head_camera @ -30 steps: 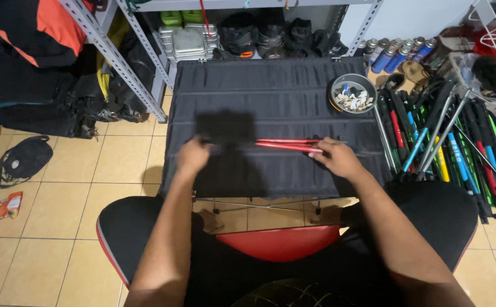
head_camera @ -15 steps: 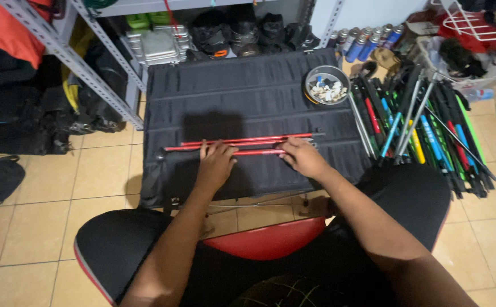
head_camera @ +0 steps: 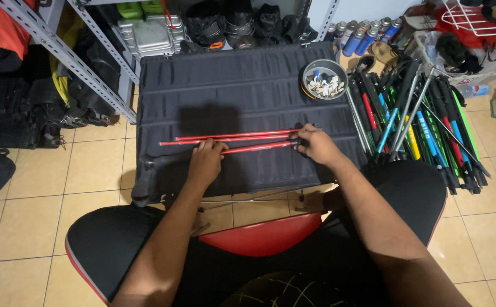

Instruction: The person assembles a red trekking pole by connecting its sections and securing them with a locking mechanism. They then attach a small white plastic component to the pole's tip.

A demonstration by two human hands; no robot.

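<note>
Several thin red pole sections lie side by side on a black padded fabric surface. My left hand pinches the near red section at its left part. At the right ends of the sections, where dark fittings sit, my right hand grips them. Both forearms reach in from the bottom of the view.
A round metal bowl of small white and blue bits sits on the fabric's far right. A heap of folded coloured poles lies on the floor at the right. Metal shelving with bags stands at left; gas canisters are behind.
The view has shifted and the red sections have been drawn out longer to the left. My left hand has slid left along them while my right stays at their right ends.
</note>
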